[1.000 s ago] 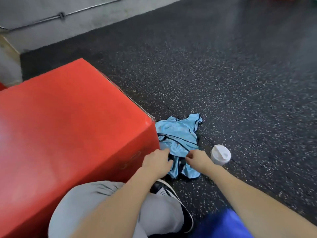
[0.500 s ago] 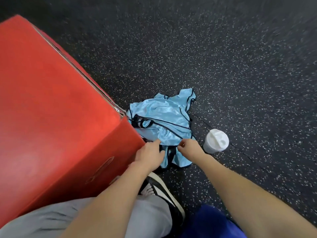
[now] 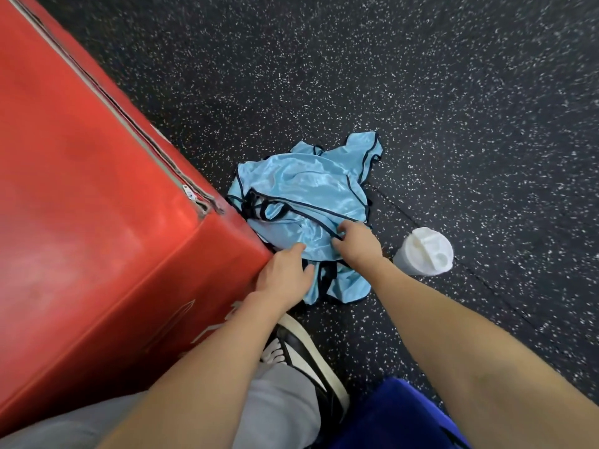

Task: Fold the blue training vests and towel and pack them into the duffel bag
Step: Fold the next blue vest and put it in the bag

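The crumpled light-blue satin training vests with dark trim (image 3: 301, 202) lie heaped on the speckled black rubber floor (image 3: 453, 92), against the red padded box's corner (image 3: 97, 189); both the left hand (image 3: 283, 275) and right hand (image 3: 355, 243) pinch the fabric's near folds, seemingly to lift it clear for folding

Person seen from above — bare forearms, no sleeves visible. Light grey trouser leg (image 3: 278, 406) above a black-and-white low-top sneaker with white laces (image 3: 304, 358) — bright blue fabric (image 3: 389, 416) at lower edge.

Light-blue vests (image 3: 301, 196) crumpled on floor, dark-trimmed.
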`<state>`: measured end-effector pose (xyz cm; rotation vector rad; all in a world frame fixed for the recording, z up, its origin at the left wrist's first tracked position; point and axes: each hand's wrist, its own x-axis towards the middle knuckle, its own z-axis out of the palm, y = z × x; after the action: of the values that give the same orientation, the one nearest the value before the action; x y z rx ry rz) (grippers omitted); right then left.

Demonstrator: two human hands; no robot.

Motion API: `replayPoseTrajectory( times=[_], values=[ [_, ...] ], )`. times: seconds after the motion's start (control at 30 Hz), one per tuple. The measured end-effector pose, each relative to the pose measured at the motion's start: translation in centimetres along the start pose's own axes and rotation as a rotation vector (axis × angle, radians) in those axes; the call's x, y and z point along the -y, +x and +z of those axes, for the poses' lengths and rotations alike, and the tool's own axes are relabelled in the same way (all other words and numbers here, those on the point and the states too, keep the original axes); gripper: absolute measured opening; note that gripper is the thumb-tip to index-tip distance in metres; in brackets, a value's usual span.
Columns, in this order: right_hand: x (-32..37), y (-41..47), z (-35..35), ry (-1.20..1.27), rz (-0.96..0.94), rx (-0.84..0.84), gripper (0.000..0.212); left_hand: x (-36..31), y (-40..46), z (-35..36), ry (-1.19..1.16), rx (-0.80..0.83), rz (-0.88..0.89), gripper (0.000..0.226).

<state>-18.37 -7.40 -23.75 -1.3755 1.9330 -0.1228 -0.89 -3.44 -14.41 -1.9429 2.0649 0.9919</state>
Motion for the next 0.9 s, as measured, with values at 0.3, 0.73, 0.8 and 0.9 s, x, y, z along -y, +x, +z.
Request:
replayPoseTrajectory(
  times=[0.3,0.73,0.8,0.9],
  values=[
    [0.9,-2.7,-3.0,0.191,-0.135,-0.19,0.019,-0.5,-1.2,-1.0,-0.035,-0.022,-0.014,0.051],
    [11.8,-11.9,-18.9,0.287,-0.548,-0.417,0.009,-6.7,-9.0,-12.4,-0.188,-0.332,0.193,0.05],
    [14.0,-14.3,-21.6,0.249,-0.644,-0.476,0.01,-7.9,-10.8,-15.8,-0.192,-0.425,0.232,0.049],
    [17.3,-18.1,-25.7,0.208,-0.756,-0.564,0.011,-9.4,-13.9,-20.7,-0.216,-0.544,0.274,0.05]
  ],
)
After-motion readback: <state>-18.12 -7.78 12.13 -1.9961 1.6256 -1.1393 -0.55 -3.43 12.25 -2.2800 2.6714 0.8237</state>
